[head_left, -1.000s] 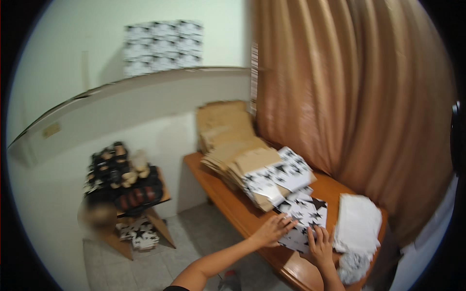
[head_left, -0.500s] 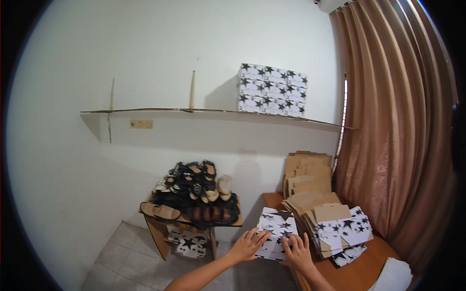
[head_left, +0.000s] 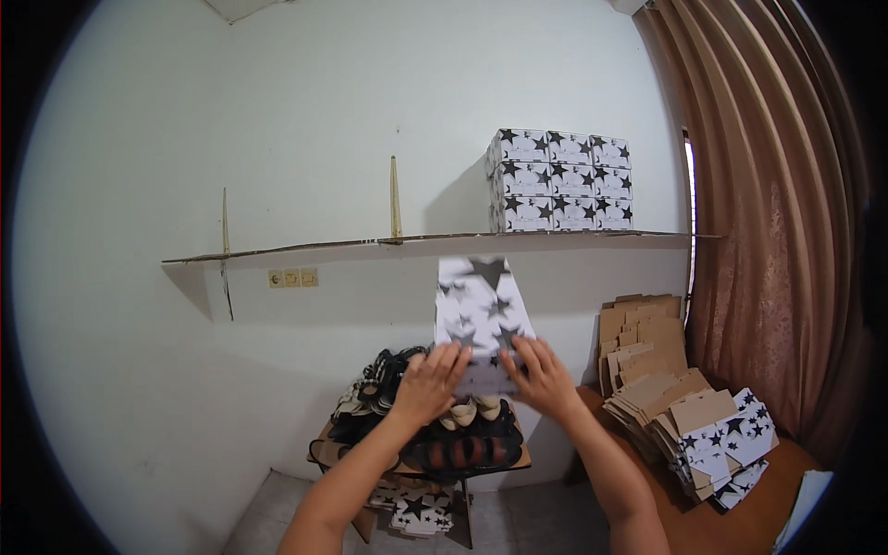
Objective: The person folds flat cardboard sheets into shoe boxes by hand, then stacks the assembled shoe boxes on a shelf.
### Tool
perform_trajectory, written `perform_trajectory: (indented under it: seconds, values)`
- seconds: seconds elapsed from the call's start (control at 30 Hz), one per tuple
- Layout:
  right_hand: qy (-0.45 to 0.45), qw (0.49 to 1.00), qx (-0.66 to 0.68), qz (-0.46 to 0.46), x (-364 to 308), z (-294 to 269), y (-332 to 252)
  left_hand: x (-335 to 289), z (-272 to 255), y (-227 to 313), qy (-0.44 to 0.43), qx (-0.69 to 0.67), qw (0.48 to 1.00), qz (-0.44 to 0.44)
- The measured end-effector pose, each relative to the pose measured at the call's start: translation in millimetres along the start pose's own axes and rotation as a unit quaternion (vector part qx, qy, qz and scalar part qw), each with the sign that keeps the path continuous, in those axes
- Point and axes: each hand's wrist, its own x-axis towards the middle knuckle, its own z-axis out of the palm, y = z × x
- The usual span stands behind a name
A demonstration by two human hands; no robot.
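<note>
A white shoebox [head_left: 481, 310] printed with black stars is held up in front of me, its lid closed. My left hand [head_left: 432, 381] grips its near left corner, and my right hand [head_left: 541, 372] its near right corner. The box is in the air below the wall shelf [head_left: 435, 241] and hides part of the shoes. On the shelf's right half stands a neat stack of matching star-printed boxes [head_left: 524, 178], three rows high.
Sandals and shoes [head_left: 462, 451] are piled on a small table below, with flat star-printed cardboard [head_left: 421, 511] beneath it. At right, a brown table [head_left: 638, 504] bears stacked folded cardboard [head_left: 652, 356]. A brown curtain [head_left: 768, 231] hangs beside it.
Both hands have raised the shoebox from beside the brown table to just below shelf height, leftward in front of the wall. My view has shifted left and up.
</note>
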Motion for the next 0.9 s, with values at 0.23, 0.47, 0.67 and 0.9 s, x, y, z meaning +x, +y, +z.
perform_trajectory:
  seconds: [0.23,0.47,0.67,0.9]
  values:
    - [0.057,0.993,-0.101,-0.014,113.8,54.4,89.0,100.9,65.2,-94.7,0.108,0.102,0.989,-0.021]
    - [-0.045,0.99,-0.127,0.029,175.3,122.2,170.2,176.6,144.9,-144.7,0.031,0.084,0.993,-0.078]
    - [-0.048,0.995,-0.082,0.017,199.4,182.8,235.7,226.6,206.6,-170.3,-0.031,0.077,0.991,-0.102]
    - [-0.043,0.997,-0.063,0.023,204.8,241.4,267.2,237.3,260.4,-189.2,-0.047,0.055,0.994,-0.087]
